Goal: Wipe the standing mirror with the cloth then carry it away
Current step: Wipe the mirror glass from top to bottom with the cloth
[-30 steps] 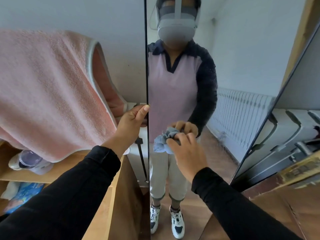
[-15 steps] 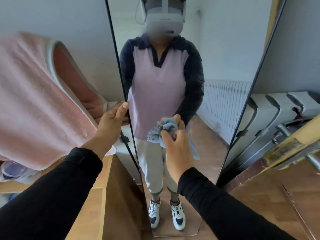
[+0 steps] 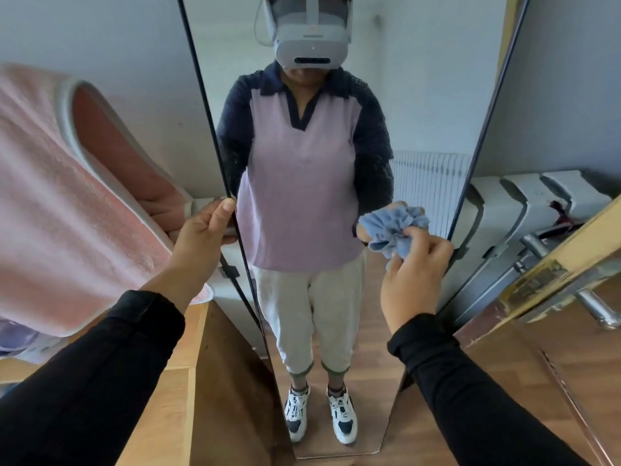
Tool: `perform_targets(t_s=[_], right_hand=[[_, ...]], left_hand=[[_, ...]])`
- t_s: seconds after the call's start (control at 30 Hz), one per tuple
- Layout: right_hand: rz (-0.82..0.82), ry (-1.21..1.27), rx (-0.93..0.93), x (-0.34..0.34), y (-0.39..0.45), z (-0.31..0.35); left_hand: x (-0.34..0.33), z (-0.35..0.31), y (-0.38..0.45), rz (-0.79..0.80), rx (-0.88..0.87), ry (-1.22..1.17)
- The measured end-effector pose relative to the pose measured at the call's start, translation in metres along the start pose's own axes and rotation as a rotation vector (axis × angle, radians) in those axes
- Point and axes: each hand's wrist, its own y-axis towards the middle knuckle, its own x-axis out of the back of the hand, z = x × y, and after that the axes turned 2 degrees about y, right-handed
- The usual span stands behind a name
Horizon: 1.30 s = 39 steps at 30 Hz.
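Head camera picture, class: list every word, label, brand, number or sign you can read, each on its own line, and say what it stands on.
No text can be read anywhere.
Headset reflected in the standing mirror: a small mark on its front, too blurred to read.
Metal plate on the door edge at right: worn, no legible marking.
Cloth, pink towel: no print visible.

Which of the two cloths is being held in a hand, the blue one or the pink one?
The blue cloth, bunched in the right hand at the mirror. The pink towel hangs loose at the left, unheld.
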Motion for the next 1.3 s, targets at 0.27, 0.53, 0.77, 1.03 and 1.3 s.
perform_targets(t_s=[0.27,0.53,0.77,1.03,1.3], right_hand=[[0.344,-0.125,0.385,-0.011,-0.021,0.001],[0.031,0.045,-0.068,0.001,-0.008,-0.024],[0.221,0.051,0.067,-0.010,-0.028,-0.011],[0.094,0.154,0.019,0.016,0.012,-0.032],[0.201,0.181,-0.302,0.016,-0.009,-0.053]], left_hand=[[0.000,0.006,0.004,-0.026,-0.004,-0.020],[-0.004,0.000,0.000,-0.064,0.009,0.015],[-0.002,0.000,0.001,-0.065,0.033,-0.009],[-0.003,0.002,0.002,-0.059,0.039,0.006],[0.000,0.000,0.001,-0.032,0.058,0.025]])
